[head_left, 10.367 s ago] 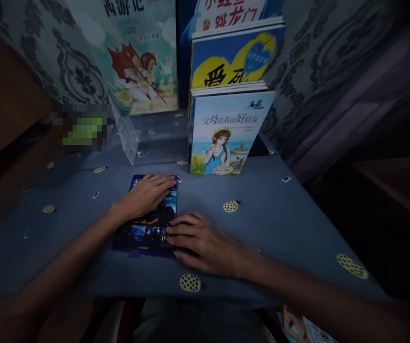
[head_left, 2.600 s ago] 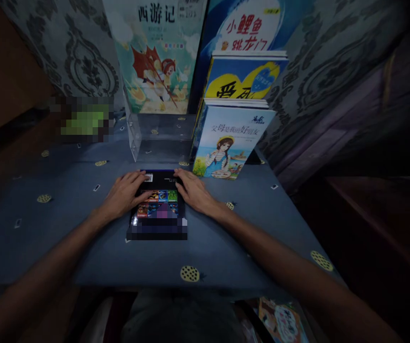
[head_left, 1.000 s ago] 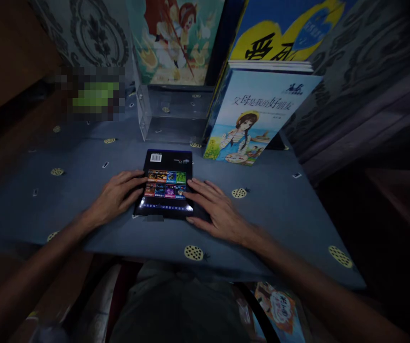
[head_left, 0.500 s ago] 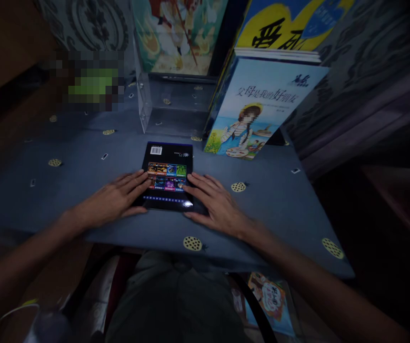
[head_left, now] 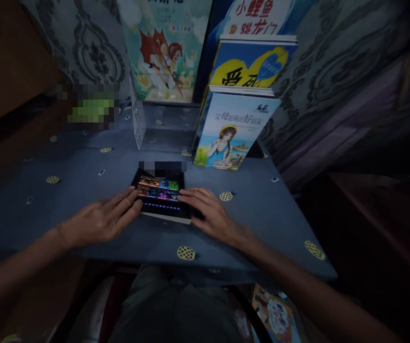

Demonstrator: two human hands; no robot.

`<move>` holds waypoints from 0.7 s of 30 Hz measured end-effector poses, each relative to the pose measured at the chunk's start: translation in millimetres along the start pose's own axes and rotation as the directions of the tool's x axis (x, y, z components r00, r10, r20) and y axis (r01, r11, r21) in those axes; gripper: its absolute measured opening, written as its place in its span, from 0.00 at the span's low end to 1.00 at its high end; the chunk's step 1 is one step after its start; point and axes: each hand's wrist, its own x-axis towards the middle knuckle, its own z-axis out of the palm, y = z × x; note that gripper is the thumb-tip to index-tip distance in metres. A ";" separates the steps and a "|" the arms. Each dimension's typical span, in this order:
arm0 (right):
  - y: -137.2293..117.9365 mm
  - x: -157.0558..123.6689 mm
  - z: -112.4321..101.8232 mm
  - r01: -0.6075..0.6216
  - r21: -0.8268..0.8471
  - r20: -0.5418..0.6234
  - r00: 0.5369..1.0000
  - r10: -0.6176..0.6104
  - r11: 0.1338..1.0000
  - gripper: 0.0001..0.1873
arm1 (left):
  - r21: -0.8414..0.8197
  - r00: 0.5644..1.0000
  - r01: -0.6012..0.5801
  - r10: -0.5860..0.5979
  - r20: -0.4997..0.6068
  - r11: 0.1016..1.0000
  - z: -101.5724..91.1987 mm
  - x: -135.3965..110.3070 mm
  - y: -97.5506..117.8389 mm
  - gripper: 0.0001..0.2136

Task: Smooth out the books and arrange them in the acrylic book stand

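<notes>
A small dark book (head_left: 162, 207) lies on the cloth-covered table before me, its back cover up with rows of bright little pictures. The white page edge on its near side shows, and the near right corner looks slightly raised. Along its left edge rests my left hand (head_left: 99, 220), fingers stretched out and touching the side. My right hand (head_left: 210, 214) is at the right edge, fingertips on the cover and thumb at the near right corner, gripping it there. The book's far end is blurred out.
Several upright books, a light blue one (head_left: 235, 128) in front, stand at the back right. Left of them, a clear acrylic stand (head_left: 138, 126) holds a green picture book (head_left: 167, 52). A pixelated green item (head_left: 92, 109) sits farther left. Another book (head_left: 274, 314) lies below the table.
The view has tilted upward. The book's near edge has come up, showing its pages, and my right thumb has moved to its corner. My left hand has slid slightly along the left side.
</notes>
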 end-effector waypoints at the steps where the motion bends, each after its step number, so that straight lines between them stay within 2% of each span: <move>1: 0.9 2.5 -1.5 -0.002 0.039 -0.044 0.999 0.003 0.999 0.20 | -0.045 0.999 0.020 -0.022 -0.038 0.999 -5.1 3.6 -1.2 0.24; 4: 7.1 13.4 -4.3 -0.028 0.146 -0.135 0.990 0.048 0.989 0.18 | -0.185 0.987 0.091 -0.113 -0.113 0.979 -26.6 22.3 -5.3 0.21; 7: 12.7 26.8 -4.6 -0.125 0.281 -0.168 0.970 0.177 0.951 0.12 | -0.199 0.962 0.221 -0.247 -0.115 0.955 -55.7 54.4 -14.9 0.15; 9: 11.2 34.6 -5.2 -0.211 0.410 -0.142 0.946 0.291 0.887 0.12 | -0.201 0.910 0.386 -0.407 -0.078 0.900 -72.2 78.7 -27.7 0.15; 11: 5.5 39.7 -6.8 -0.300 0.548 -0.052 0.920 0.389 0.781 0.17 | -0.310 0.800 0.529 -0.586 -0.128 0.790 -77.1 98.8 -46.0 0.14; 12: 1.9 40.9 -7.8 -0.343 0.612 0.016 0.907 0.422 0.713 0.19 | -0.417 0.747 0.563 -0.655 -0.112 0.714 -73.0 105.7 -56.3 0.12; 14: -4.3 40.6 -9.0 -0.425 0.712 0.145 0.868 0.476 0.558 0.23 | -0.658 0.654 0.573 -0.756 0.007 0.489 -50.3 111.7 -75.6 0.11; 15: -6.1 39.4 -9.0 -0.465 0.743 0.203 0.842 0.501 0.481 0.25 | -0.742 0.626 0.565 -0.773 0.102 0.360 -32.8 111.2 -83.2 0.10; 16: -7.0 37.6 -8.5 -0.501 0.761 0.251 0.813 0.525 0.411 0.26 | -0.790 0.580 0.572 -0.789 0.202 0.218 -12.5 108.9 -88.7 0.10; 17: -6.9 35.7 -7.7 -0.534 0.767 0.289 0.783 0.551 0.357 0.27 | -0.798 0.514 0.598 -0.801 0.307 0.079 9.0 105.4 -91.9 0.10; 18: -6.0 33.8 -6.6 -0.567 0.758 0.320 0.754 0.573 0.322 0.28 | -0.780 0.469 0.625 -0.789 0.397 -0.021 30.2 101.4 -93.1 0.10; 19: -4.6 32.2 -5.5 -0.602 0.738 0.350 0.729 0.589 0.306 0.29 | -0.754 0.452 0.653 -0.760 0.466 -0.074 49.8 97.3 -92.7 0.09; 20: -3.1 31.1 -4.4 -0.636 0.711 0.378 0.706 0.599 0.301 0.29 | -0.731 0.443 0.677 -0.746 0.498 -0.086 66.6 93.3 -91.6 0.09; 21: -1.6 30.7 -3.5 -0.667 0.681 0.402 0.685 0.607 0.301 0.29 | -0.718 0.451 0.693 -0.741 0.498 -0.060 80.0 89.9 -90.3 0.09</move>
